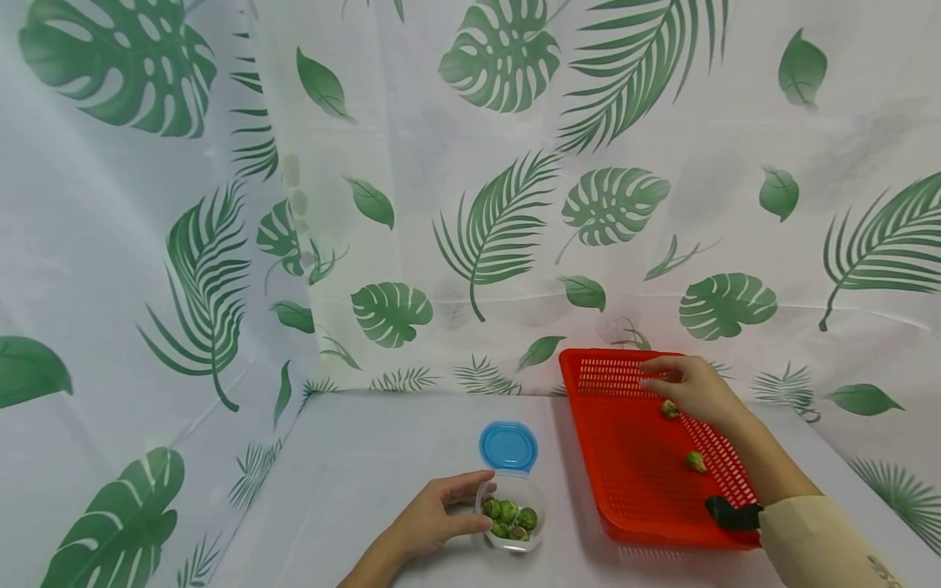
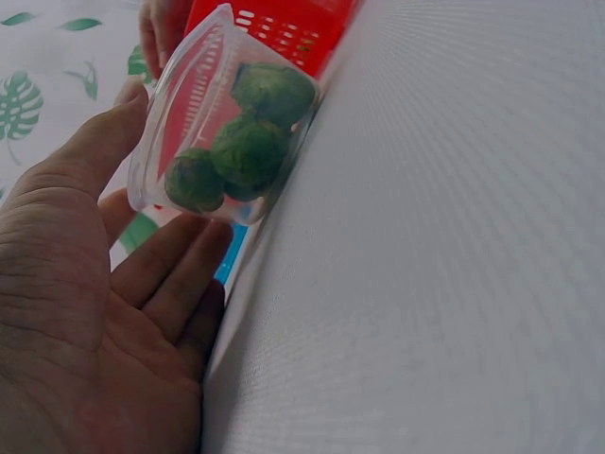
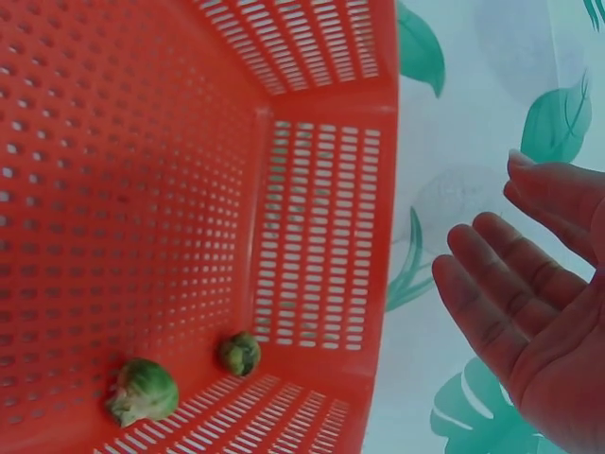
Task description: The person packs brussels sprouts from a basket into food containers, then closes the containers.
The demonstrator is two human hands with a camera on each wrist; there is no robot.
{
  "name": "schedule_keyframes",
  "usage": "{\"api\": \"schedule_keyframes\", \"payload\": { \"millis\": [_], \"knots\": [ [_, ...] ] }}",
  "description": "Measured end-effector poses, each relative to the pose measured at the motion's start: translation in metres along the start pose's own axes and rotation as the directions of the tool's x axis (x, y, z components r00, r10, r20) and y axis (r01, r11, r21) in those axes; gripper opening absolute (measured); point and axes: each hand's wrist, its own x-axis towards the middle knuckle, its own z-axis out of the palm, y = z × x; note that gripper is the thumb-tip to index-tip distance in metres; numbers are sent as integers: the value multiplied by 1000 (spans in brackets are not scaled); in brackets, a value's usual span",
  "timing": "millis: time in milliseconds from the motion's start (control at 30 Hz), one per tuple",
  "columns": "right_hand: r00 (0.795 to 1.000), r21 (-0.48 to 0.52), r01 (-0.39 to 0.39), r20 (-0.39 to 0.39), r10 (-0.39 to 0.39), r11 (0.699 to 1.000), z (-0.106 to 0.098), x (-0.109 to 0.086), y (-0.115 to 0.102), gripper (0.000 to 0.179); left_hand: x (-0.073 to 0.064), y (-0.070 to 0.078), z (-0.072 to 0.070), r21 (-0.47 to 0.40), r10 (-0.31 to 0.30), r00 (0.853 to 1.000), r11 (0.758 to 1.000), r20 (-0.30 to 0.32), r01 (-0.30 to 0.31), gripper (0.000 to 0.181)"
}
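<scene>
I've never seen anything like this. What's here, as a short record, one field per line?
Left hand: thumb and fingers on the clear container
Right hand: above the red basket, holding nothing
In container: several green sprouts
In basket: two sprouts visible
Blue lid: open, just beyond the container
Backdrop: white leaf-print sheet

Head view: we look forward and down over the worktop (image 1: 345, 457), widest of the three, facing the leaf-print sheet (image 1: 412, 147).
Left wrist view: we look from close behind the left grip (image 2: 99, 303), low along the worktop, frame turned sideways, toward the clear container (image 2: 142, 165).
Right wrist view: we look from near above into the red basket (image 3: 142, 236), right grip (image 3: 534, 307) at the frame's right edge.
Shared with head: left wrist, clear container; right wrist, red basket and two sprouts (image 3: 148, 390).
</scene>
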Motion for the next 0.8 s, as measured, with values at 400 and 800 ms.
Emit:
{"api": "schedule_keyframes", "payload": {
  "millis": [400,800],
  "knots": [
    [996,-33,-63,58,65,997,0,-1,16,39,-1,3,0,-2,8,1000,1000,1,-8,58],
    [980,-45,-77,179,84,996,-5,-5,32,40,-1,2,-1,-12,0,1000,1000,3,0,58]
  ]
}}
